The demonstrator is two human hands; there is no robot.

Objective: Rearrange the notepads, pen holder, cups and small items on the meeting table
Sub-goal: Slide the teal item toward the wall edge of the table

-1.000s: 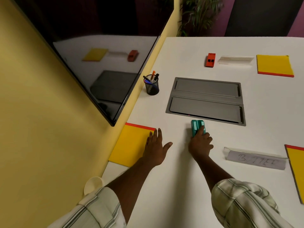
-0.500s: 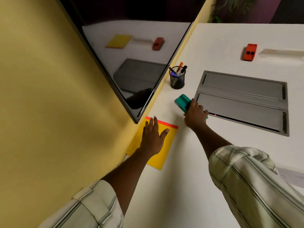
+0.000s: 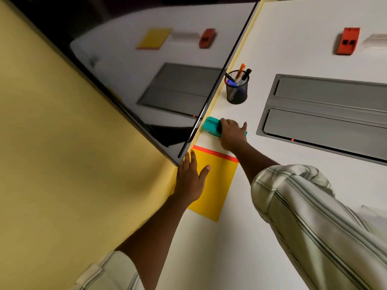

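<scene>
Right hand [image 3: 232,136]: fingers curled over the teal block [image 3: 211,126], gripping it from above.
Teal block: lies on the white counter [image 3: 240,237] at its wall-side edge, just under the dark screen [image 3: 136,70], between the pen holder [image 3: 237,90] and the yellow notepad [image 3: 218,185].
Left hand [image 3: 189,181]: flat and palm down, fingers straight, resting on the yellow notepad.
Yellow notepad: flat on the counter, with a red strip along its far edge.
Pen holder: black mesh, upright, holding several pens, beside the grey hatch [image 3: 326,114] set into the counter.
Red block [image 3: 347,41]: far across the counter, well apart from both hands.
</scene>
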